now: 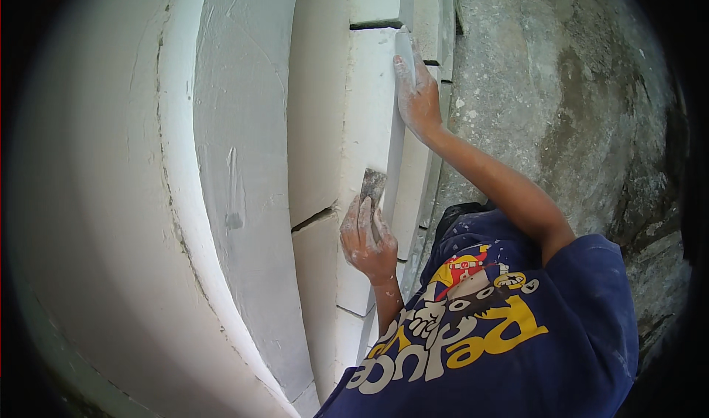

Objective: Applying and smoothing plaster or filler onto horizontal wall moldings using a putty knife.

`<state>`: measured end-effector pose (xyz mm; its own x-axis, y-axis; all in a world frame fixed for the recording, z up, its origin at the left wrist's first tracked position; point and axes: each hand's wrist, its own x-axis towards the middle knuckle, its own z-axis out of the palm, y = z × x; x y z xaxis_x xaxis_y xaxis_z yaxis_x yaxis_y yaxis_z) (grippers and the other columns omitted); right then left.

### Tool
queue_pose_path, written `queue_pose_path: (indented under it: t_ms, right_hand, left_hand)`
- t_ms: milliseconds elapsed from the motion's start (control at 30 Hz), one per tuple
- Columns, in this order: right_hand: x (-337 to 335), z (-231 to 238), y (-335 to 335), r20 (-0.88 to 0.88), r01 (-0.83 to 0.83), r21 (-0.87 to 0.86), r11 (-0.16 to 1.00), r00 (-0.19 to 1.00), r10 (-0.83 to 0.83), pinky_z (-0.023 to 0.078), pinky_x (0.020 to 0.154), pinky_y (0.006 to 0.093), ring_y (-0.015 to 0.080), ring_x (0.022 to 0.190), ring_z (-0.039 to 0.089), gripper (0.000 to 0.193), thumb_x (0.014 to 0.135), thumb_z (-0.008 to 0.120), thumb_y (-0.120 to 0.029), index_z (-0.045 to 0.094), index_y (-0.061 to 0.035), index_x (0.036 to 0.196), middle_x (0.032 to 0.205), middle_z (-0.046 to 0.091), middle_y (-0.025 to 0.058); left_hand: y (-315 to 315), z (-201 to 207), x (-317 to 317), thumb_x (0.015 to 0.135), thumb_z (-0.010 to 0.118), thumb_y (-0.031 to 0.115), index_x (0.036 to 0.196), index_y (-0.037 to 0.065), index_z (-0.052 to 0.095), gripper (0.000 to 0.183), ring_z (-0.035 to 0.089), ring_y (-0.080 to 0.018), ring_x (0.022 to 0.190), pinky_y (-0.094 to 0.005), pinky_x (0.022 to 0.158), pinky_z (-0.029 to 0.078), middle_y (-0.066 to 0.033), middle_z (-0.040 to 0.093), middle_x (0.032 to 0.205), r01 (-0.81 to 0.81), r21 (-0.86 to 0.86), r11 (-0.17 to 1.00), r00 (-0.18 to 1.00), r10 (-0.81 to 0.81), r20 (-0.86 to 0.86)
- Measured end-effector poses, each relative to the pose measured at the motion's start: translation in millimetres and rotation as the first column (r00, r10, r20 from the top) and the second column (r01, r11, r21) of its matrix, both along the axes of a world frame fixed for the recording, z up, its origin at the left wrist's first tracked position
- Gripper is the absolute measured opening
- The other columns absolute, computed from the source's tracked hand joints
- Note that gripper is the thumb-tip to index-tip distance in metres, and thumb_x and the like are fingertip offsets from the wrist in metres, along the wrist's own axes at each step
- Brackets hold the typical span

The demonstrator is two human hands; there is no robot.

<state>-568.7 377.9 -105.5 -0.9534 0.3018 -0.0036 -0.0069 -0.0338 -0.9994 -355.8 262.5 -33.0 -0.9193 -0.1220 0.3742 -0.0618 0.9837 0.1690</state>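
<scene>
My left hand point(367, 242), dusted with white, holds a small dark grey rectangular scraper point(374, 184) flat against the top of a white ledge point(367, 100). Its fingers press on the scraper, and part of that piece is hidden under them. Farther up the same ledge, my right hand point(420, 100) grips a thin pale flat scraper point(405, 55) along the ledge's right edge. The thumb lies on its face and the fingers are behind it. White smears cover the fingers of both hands.
Several white ledges run lengthwise, with dark gaps point(375, 26) between their sections. A smooth grey-white band point(247, 159) and a curved pale wall point(103, 196) stand at left. Rough stained concrete ground point(532, 86) lies at right. My dark blue printed shirt point(502, 329) fills the lower right.
</scene>
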Motion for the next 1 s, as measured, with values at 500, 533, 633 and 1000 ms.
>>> queue_pose_path:
  t_ms: [500, 533, 633, 1000]
  right_hand:
    - [21.8, -18.6, -4.1, -0.026, -0.043, 0.003, 0.999, 0.999, 0.043, 0.04, 0.111, 0.0403, 0.0434, 0.13, 0.053, 0.058, 0.105, 0.047, -0.035, 0.034, -0.0042, 0.153, 0.144, 0.05, 0.0282]
    - [-7.1, -22.6, 5.4, 0.172, -0.098, -0.148, 0.984, 0.977, 0.123, 0.039, 0.11, 0.0411, 0.0435, 0.126, 0.055, 0.061, 0.106, 0.046, -0.039, 0.034, -0.0007, 0.152, 0.137, 0.055, 0.0302]
    - [-29.6, -15.9, 6.3, 0.19, -0.025, -0.247, 0.969, 0.979, 0.074, 0.038, 0.111, 0.0414, 0.0445, 0.128, 0.053, 0.063, 0.106, 0.045, -0.04, 0.032, -0.0001, 0.153, 0.14, 0.053, 0.0312]
    - [8.7, -17.5, -12.0, 0.201, 0.025, -0.096, 0.995, 0.98, -0.006, 0.044, 0.103, 0.0401, 0.0413, 0.12, 0.058, 0.054, 0.106, 0.048, -0.033, 0.04, -0.0021, 0.149, 0.13, 0.059, 0.0274]
  left_hand:
    - [-5.3, -6.8, 2.1, 0.088, 0.069, 0.006, 0.115, 0.008, 0.07, 0.026, 0.065, -0.03, 0.108, -0.0415, 0.094, 0.05, -0.0095, 0.069, 0.121, 0.012, -0.033, 0.999, 1.0, -0.013, -0.022]
    - [-2.0, -1.7, 0.7, 0.088, 0.069, 0.006, 0.115, 0.008, 0.07, 0.026, 0.065, -0.0299, 0.107, -0.0416, 0.093, 0.05, -0.0096, 0.069, 0.121, 0.013, -0.037, 0.999, 1.0, -0.014, -0.013]
    - [-2.0, -2.3, 1.2, 0.088, 0.069, 0.006, 0.114, 0.008, 0.07, 0.027, 0.065, -0.03, 0.107, -0.0417, 0.093, 0.051, -0.0098, 0.069, 0.121, 0.015, -0.039, 0.999, 1.0, -0.015, -0.001]
    - [-1.7, -2.8, -2.1, 0.087, 0.07, 0.005, 0.115, 0.007, 0.069, 0.029, 0.065, -0.0307, 0.106, -0.0419, 0.093, 0.051, -0.0102, 0.069, 0.12, 0.029, -0.043, 0.999, 1.0, -0.029, -0.012]
